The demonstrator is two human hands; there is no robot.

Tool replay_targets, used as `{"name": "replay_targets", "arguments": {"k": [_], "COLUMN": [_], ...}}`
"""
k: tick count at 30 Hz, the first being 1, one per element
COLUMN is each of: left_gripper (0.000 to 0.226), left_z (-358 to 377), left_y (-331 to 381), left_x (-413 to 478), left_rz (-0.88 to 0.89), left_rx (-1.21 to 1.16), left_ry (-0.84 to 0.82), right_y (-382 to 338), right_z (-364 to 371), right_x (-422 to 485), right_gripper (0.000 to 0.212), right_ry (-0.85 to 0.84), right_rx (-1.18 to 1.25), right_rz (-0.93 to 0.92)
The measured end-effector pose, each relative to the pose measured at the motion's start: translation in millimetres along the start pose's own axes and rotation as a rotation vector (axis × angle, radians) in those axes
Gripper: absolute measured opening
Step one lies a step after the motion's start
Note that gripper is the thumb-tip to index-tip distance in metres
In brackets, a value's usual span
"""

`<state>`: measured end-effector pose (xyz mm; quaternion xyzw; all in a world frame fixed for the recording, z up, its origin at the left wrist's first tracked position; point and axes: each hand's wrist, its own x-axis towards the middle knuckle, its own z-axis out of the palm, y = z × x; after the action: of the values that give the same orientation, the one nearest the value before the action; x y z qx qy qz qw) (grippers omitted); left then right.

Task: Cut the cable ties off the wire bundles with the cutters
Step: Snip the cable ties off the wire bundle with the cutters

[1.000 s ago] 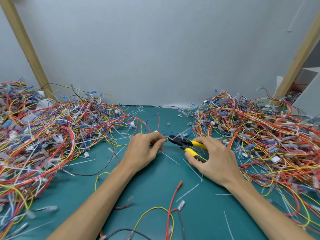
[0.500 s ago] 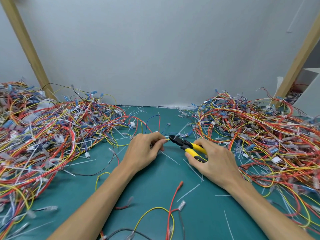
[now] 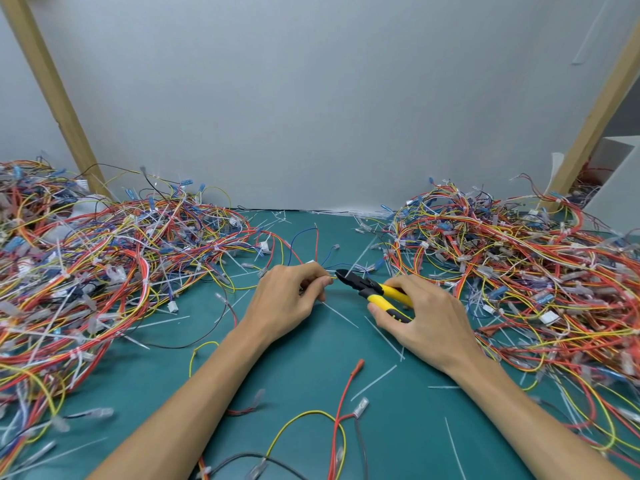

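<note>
— Left hand [image 3: 287, 299]: what has it got?
— Its fingers are curled in, and thumb and forefinger pinch a thin yellow wire [image 3: 331, 277] low over the green surface [image 3: 304, 368]. Whether a cable tie sits on that wire is too small to tell.

— And the right hand [image 3: 427, 322]?
— It grips the cutters [image 3: 373, 289], fingers wrapped round the two yellow handles, which stand a little apart. The black nose points left and reaches the wire just beside the left fingertips. From this view I cannot tell how far the blades are parted.

— Where does that put the cutters?
— Mid-surface, between the two hands, and between the two heaps.

— The heaps?
— One tangled wire pile [image 3: 104, 268] lies to the left, red, yellow, blue and white strands with clear connectors and white ties through it. A second wire pile [image 3: 519, 271] lies to the right, much the same mix. Both run back to the grey wall [image 3: 311, 98].

— Anything loose near the arms?
— White cut ties [image 3: 374, 382] lie scattered flat on the surface around and between the forearms. A loose red wire [image 3: 346, 386] and a yellow loop [image 3: 311, 414] lie in front, close to the person.

— And the edges?
— A wooden post [image 3: 52, 95] leans behind the left pile, another wooden post [image 3: 597, 105] behind the right.
</note>
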<state>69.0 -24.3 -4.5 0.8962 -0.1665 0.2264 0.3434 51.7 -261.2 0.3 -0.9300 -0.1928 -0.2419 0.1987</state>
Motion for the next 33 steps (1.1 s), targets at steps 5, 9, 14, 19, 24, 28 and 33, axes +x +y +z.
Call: {"name": "replay_targets", "arguments": {"k": [5, 9, 14, 19, 24, 28, 33], "left_gripper": [0.013, 0.013, 0.012, 0.013, 0.013, 0.013, 0.014], "left_z": [-0.7, -0.8, -0.4, 0.0, -0.2, -0.8, -1.5], "left_y": [1.3, 1.5, 0.4, 0.6, 0.8, 1.4, 4.4], "left_x": [-0.1, -0.4, 0.0, -0.2, -0.5, -0.7, -1.1], "left_rz": [0.002, 0.004, 0.007, 0.008, 0.010, 0.008, -0.032], "left_rx": [-0.001, -0.004, 0.000, -0.010, -0.012, -0.005, 0.018], "left_ry": [-0.006, -0.005, -0.007, -0.007, -0.013, -0.018, -0.061], "right_y": [-1.1, -1.6, -1.8, -3.0, -3.7, -4.2, -4.6], "right_z": [-0.2, -0.5, -1.3, -1.4, -2.7, -2.6, -2.0], "right_x": [-0.4, -1.0, -1.1, -0.9, -0.9, -0.6, -1.4], "right_gripper": [0.027, 0.029, 0.029, 0.027, 0.028, 0.028, 0.029], "right_ry": [-0.007, -0.003, 0.006, 0.024, 0.027, 0.010, 0.009], "right_rx": [-0.014, -0.012, -0.007, 0.012, 0.013, 0.042, 0.022], "right_rz": [0.002, 0.013, 0.003, 0.017, 0.015, 0.033, 0.024]}}
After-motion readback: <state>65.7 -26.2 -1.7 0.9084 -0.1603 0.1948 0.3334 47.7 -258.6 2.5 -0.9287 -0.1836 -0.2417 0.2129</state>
